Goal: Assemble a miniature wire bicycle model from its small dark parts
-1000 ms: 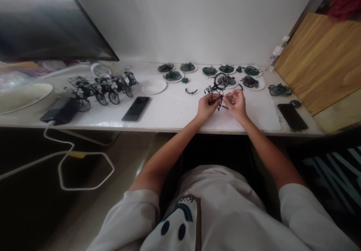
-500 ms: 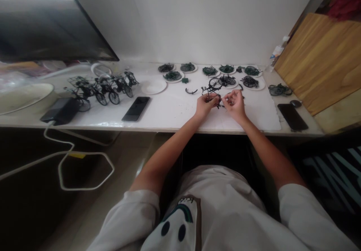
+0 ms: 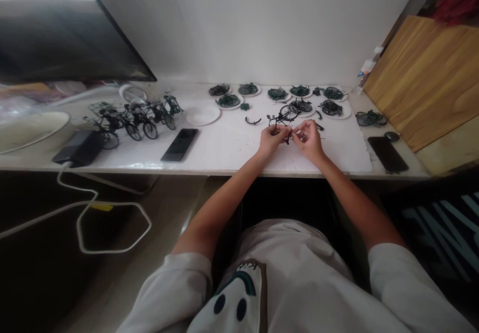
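Observation:
Over the white table, my left hand is closed on a dark model bicycle; one wheel points away from me and part of the frame is hidden by my fingers. My right hand meets it from the right, thumb and forefinger pinched together at the bicycle's near end. Whatever sits in that pinch is too small to make out. Just beyond, a curved black part lies to the left, and small black pieces lie to the right.
Plates of dark bicycle parts line the back, beside a bare white plate. Assembled model bicycles stand at left, near a phone and a black power adapter. Another phone lies at right by a wooden board.
My right hand has moved slightly left, its fingertips now meeting my left hand's at the bicycle. The bicycle's wheel has shifted a little to the right.

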`<state>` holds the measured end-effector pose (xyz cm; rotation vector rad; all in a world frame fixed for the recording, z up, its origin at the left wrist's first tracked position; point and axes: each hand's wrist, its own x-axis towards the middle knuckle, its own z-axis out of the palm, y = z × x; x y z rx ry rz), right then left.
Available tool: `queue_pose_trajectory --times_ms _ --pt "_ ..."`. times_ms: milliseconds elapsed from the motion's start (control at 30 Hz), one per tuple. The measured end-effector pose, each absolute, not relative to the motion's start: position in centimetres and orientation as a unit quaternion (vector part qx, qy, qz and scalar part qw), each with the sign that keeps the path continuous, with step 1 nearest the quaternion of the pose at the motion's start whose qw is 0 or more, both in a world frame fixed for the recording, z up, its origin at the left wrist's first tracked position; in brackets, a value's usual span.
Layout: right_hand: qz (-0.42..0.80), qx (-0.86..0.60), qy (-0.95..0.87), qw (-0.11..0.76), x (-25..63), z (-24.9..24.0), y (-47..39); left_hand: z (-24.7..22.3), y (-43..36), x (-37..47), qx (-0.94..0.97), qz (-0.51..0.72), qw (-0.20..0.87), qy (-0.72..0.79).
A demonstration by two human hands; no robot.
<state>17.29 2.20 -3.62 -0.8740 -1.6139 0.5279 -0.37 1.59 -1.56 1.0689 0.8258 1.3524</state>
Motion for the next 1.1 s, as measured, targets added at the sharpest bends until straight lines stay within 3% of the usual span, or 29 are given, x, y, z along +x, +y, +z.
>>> queue_pose_trajectory --times_ms 467,733,1100 --pt "0.172 -0.351 -0.718 0.576 17.2 -3.0 1.3 -1.3 1.6 -0.4 0.450 0.604 0.552 0.358" --pt "0.096 -0.330 -0.800 0.492 17.2 -2.0 0.7 -1.3 1.8 -0.4 0.463 0.631 0.494 0.379" --pt "0.086 -0.337 -0.793 0.500 17.2 -1.8 0.4 -1.0 1.8 -0.2 0.450 0.635 0.502 0.376"
